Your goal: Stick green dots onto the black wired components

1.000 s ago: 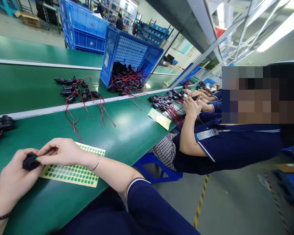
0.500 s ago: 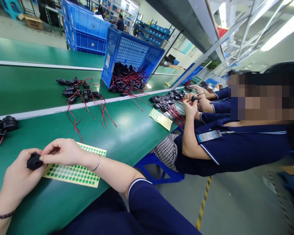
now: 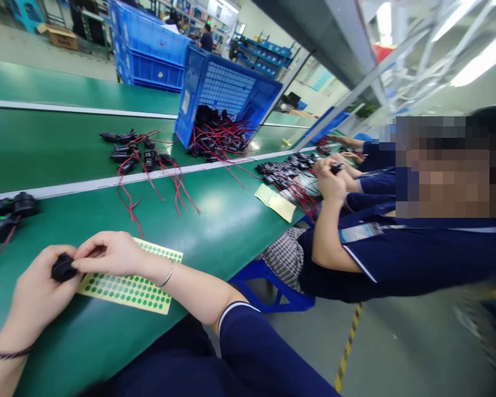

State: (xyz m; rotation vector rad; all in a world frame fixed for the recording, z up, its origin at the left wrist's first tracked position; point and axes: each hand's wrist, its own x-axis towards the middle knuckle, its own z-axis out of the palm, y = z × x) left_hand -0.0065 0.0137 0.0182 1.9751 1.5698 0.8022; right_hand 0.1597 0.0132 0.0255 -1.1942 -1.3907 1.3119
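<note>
Slippage looks the likeliest fault in the head view, the only view there is: the left hand (image 3: 35, 292) cups a small round black part (image 3: 63, 268) just above the near edge of the green worktop (image 3: 223, 220), fingers curled closed around it, while the right hand (image 3: 107, 255) pinches narrowly at the part's top face with thumb and forefinger. What sits between those fingertips is too small to make out, so I cannot tell whether a dot is there. If one is, pressed off-centre it could crease or cling to a fingertip instead of the part (a guess from the tight pinch). The part hangs partly over the yellow sticker sheet (image 3: 136, 286), which lies flat under the right wrist, and a dragged wrist could shift or curl that sheet. Red leads from the loose cluster of wired black parts (image 3: 140, 160) trail toward the sheet and could snag a sleeve. Counted: one part in hand, one dotted sheet here, and a second sheet (image 3: 275, 201) by the co-worker's hands (image 3: 330, 176); about nine wired parts in the loose cluster, though they overlap; two or three dark parts (image 3: 8, 212) at the left edge; one tipped blue crate (image 3: 227, 91) spilling a heap too tangled to count, with more crates stacked behind it.
</note>
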